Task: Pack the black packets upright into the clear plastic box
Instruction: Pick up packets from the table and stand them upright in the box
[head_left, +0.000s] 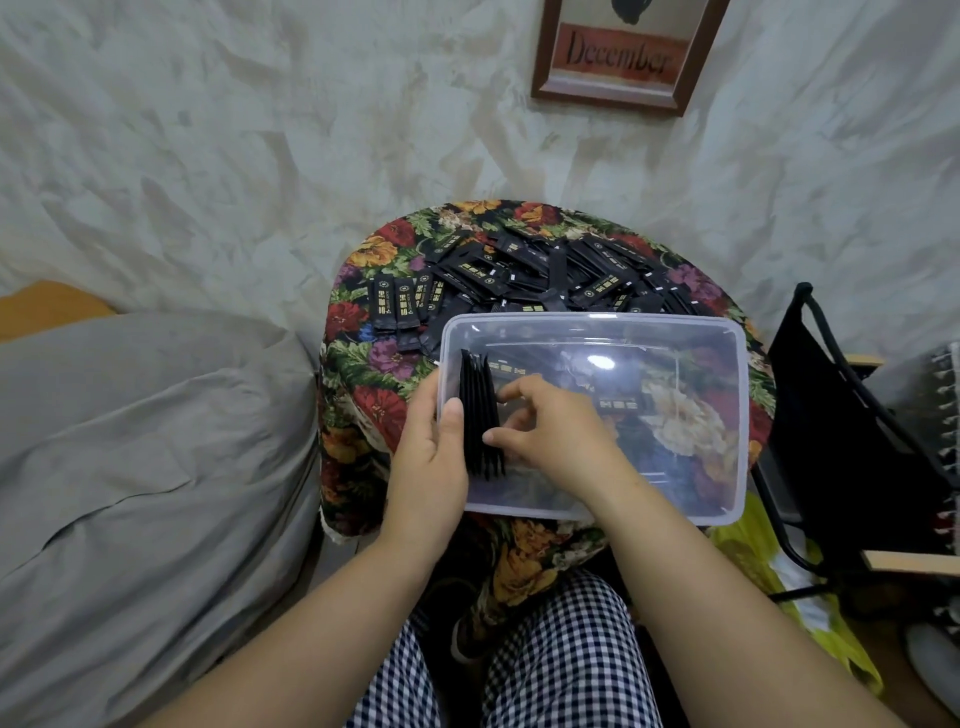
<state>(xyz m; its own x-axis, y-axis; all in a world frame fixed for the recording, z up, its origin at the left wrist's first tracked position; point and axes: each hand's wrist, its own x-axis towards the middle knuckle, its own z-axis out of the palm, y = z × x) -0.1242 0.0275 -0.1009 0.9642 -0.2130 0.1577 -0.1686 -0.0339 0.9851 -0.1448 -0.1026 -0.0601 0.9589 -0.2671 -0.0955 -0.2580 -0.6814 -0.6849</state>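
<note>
My left hand (431, 457) gripped the left wall of the clear rectangular plastic box (742, 415), right hand (550, 431) fingers curled, holding upright black foil packets (480, 415) against it. Floral-clothed round table (363, 358), pale wall (260, 156) behind.

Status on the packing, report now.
Left hand grips the clear plastic box wall; right hand steadies the upright packets at its left end. Loose packets piled behind. Nothing in the way.

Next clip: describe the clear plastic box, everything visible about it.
The clear plastic box, rectangular, round-cornered and lidless, sits on the floral cloth. A few black packets stand upright at its left end. The left hand grips that wall, thumb over the rim; the right hand reaches inside, fingers on the packets.
</note>
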